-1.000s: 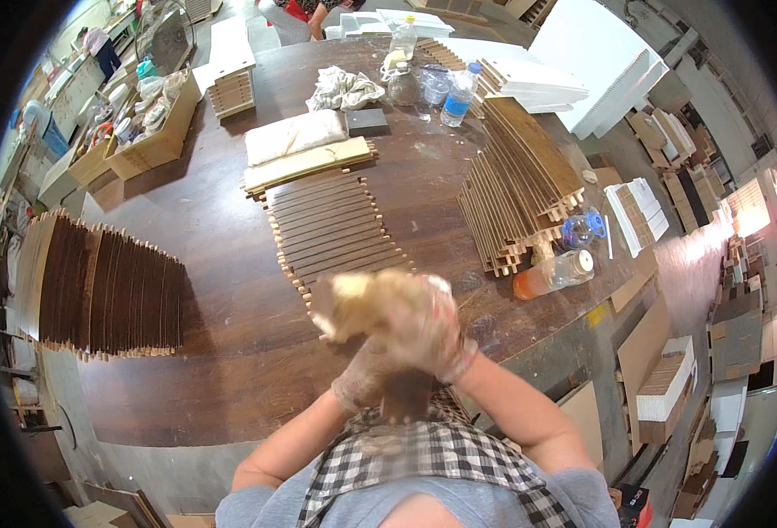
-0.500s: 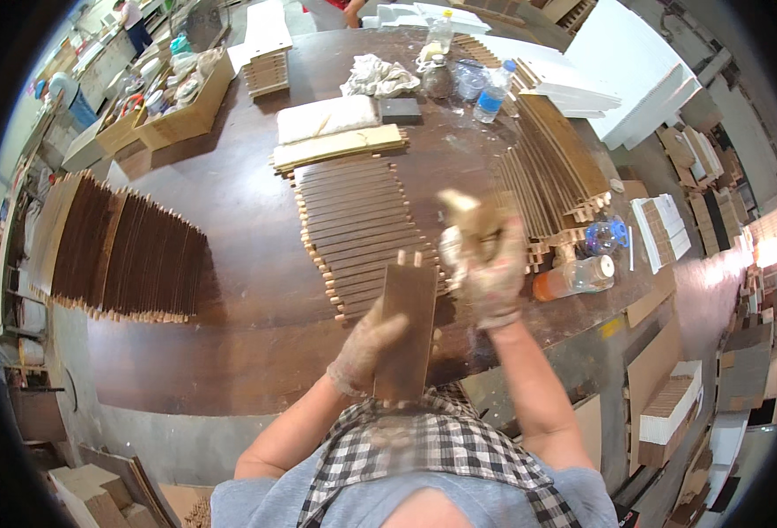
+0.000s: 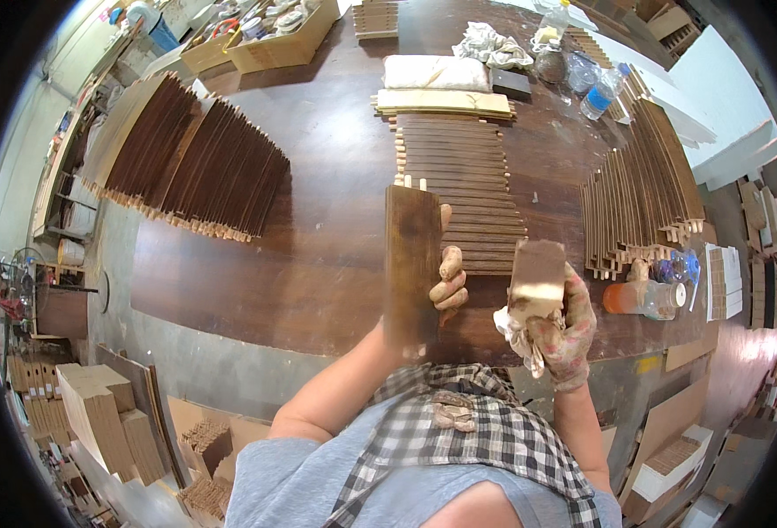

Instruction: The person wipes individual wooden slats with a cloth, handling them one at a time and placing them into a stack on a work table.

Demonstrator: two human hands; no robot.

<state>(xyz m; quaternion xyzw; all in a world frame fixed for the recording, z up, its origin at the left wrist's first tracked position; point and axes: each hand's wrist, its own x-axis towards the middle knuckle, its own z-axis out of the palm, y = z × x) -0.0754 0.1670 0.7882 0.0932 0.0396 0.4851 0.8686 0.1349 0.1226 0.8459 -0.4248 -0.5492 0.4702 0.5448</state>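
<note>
Now we hold a dark board [image 3: 412, 264] in our left hand [image 3: 448, 283], fingers curled round its right edge, so the hand is closed on it. It stands on end over the near edge of the table [image 3: 318, 176], a long, narrow slat stained deep brown, with pale pegs sticking out of its far end. Its face looks smooth and evenly dark, a little blurred toward the near end.

Our right hand [image 3: 564, 330] wears a stained glove and is closed round a block [image 3: 536, 280] together with a rag [image 3: 516, 330] that hangs below it. That block is brown with a pale, worn band across its lower face. It sits just beside the board, to its right, not touching it.

Beyond the hands, a row of slats [image 3: 463, 189] lies flat on the table, side by side, running away from us, pale pegs showing at the left ends. Past it lies a lighter bundle [image 3: 443, 102] and a white pad [image 3: 436, 73]. To the right, more slats [image 3: 639, 202] stand on edge in a fanned stack, and near them sits an orange jar [image 3: 639, 297]. On the left, well apart, another big fan of dark slats [image 3: 195, 167] leans across the table. At the far edge are a bottle [image 3: 600, 92], crumpled cloths [image 3: 492, 46] and cardboard trays [image 3: 265, 40] of odds and ends.
</note>
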